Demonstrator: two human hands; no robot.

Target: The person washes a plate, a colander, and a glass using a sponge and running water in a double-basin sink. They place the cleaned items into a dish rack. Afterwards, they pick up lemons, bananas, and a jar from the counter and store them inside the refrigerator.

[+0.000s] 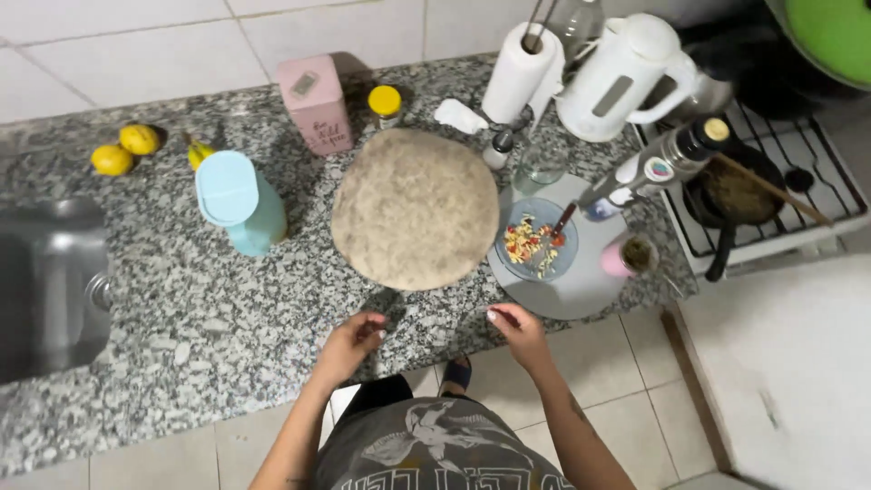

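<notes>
The flatbread point(415, 208) was airborne above the counter point(200, 308). Both the left hand point(349, 342) and right hand point(515, 330) were empty, loosely open; the catch was best made with flat palms under its centre.

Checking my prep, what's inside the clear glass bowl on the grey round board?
The clear glass bowl holds chopped red and pale yellow bits, plus a red-handled utensil leaning in. Whatever lies beneath the pile is hidden.

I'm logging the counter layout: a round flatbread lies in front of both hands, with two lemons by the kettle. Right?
Not quite. The head view shows the two lemons at the far left above the sink, not by the kettle. The flatbread does lie before both hands.
</notes>
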